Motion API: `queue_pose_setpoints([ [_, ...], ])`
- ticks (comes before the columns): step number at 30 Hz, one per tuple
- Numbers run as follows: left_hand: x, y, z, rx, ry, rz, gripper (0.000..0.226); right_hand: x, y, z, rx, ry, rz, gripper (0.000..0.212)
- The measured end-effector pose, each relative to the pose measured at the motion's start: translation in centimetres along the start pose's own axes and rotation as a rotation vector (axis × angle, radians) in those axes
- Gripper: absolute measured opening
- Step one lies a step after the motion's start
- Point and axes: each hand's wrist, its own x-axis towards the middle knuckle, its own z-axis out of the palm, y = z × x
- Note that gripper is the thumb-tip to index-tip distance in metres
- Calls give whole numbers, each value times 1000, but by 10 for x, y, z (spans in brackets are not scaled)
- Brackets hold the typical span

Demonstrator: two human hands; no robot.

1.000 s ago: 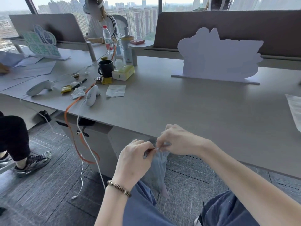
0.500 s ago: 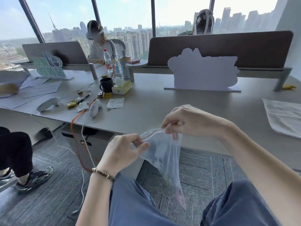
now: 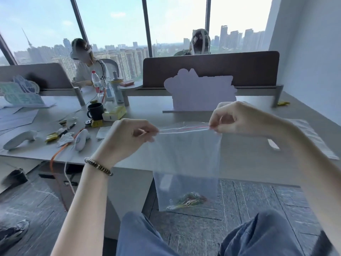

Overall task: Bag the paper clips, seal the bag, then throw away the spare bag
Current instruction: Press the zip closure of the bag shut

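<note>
A clear zip bag [image 3: 186, 159] hangs upright in front of me, over the desk's front edge. Coloured paper clips [image 3: 190, 200] lie heaped in its bottom. My left hand [image 3: 127, 141] pinches the top left corner of the zip strip. My right hand [image 3: 239, 119] pinches the top right corner, so the red-lined strip is pulled taut between them. A second flat clear bag [image 3: 313, 137] lies on the grey desk [image 3: 239, 159] at the right, partly hidden by my right forearm.
A white cut-out sign [image 3: 199, 93] stands mid-desk. At the left lie a black mug [image 3: 95, 111], a tissue box [image 3: 114, 113], two white controllers [image 3: 81, 139], wrappers and an orange cable. Two people sit behind the dividers. My knees show below.
Both hands have risen from lap height to above the desk edge and moved apart, stretching the bag's top out flat. The camera has tilted up.
</note>
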Motion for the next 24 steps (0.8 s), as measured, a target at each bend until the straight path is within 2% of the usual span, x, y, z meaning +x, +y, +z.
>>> queue_pose_setpoints([
  [3, 21, 15, -8, -69, 32, 41, 19, -1, 12, -13, 87, 64, 28, 23],
  [6, 42, 26, -18, -145, 58, 37, 30, 2, 17, -26, 204, 147, 72, 19],
  [8, 55, 33, -24, -206, 87, 34, 35, 5, 17, -34, 289, 263, 83, 24],
  [11, 75, 41, -31, -224, 126, 7, 27, 14, 18, -45, 359, 431, 100, 34],
  [15, 99, 43, -26, -129, 107, 0, 14, 28, 26, -54, 343, 548, 189, 32],
  [19, 113, 39, -9, -161, 152, -5, 6, 34, 37, -54, 339, 600, 256, 30],
  [24, 125, 29, 13, -183, 237, -31, 11, 34, 44, -46, 354, 521, 263, 25],
])
